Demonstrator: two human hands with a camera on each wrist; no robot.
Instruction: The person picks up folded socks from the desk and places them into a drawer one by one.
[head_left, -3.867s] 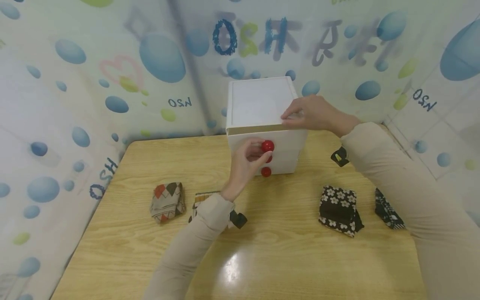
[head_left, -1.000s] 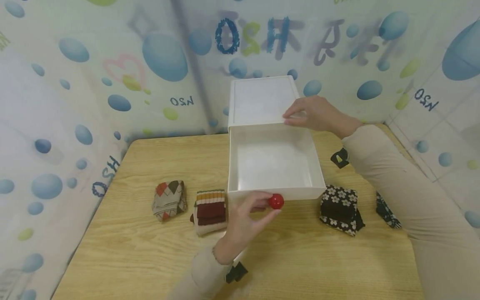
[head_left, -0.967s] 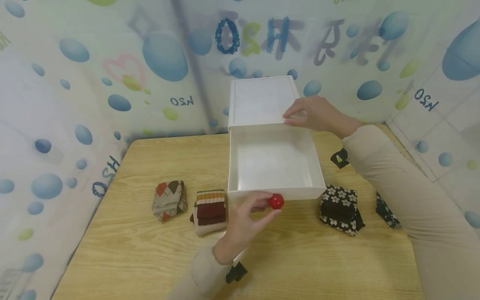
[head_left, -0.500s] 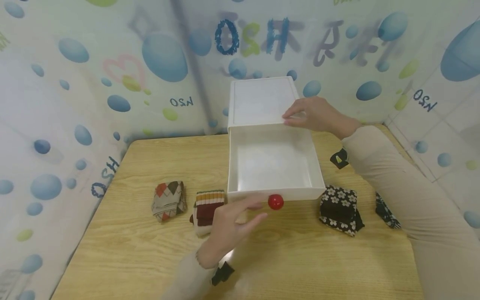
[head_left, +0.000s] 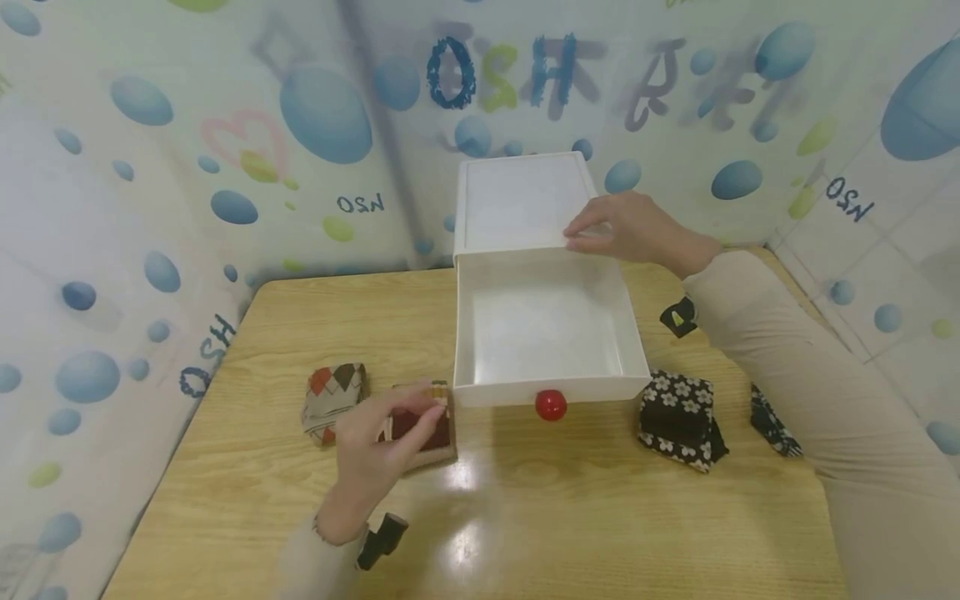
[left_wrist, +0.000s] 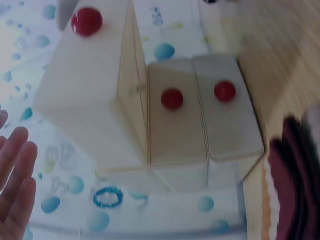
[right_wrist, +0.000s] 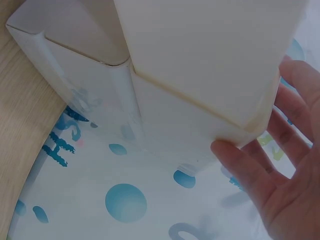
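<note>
A white drawer cabinet [head_left: 525, 200] stands at the back of the table, its top drawer [head_left: 480, 394] pulled far out and bare inside. The drawer's front carries a round red knob [head_left: 551, 405]. My right hand [head_left: 637, 229] grips the cabinet's front right top corner; the right wrist view has its thumb on the side wall, fingers over the edge. My left hand [head_left: 375, 450] is off the knob, above folded maroon socks with a striped cuff [head_left: 435, 429], partly covering them. Its fingers [left_wrist: 19, 165] look straight and hold nothing in the left wrist view.
Folded argyle socks [head_left: 330, 387] lie at the left. Black socks with white flowers [head_left: 678, 417] rest right of the drawer. A dark patterned folded piece [head_left: 772, 423] is partly hidden by my right sleeve. Two lower drawers with red knobs [left_wrist: 225, 91] are shut.
The top drawer came out from almost shut, drawn by my left hand on its knob. That hand then let go and moved left over the maroon socks. My right hand stayed on the cabinet corner.
</note>
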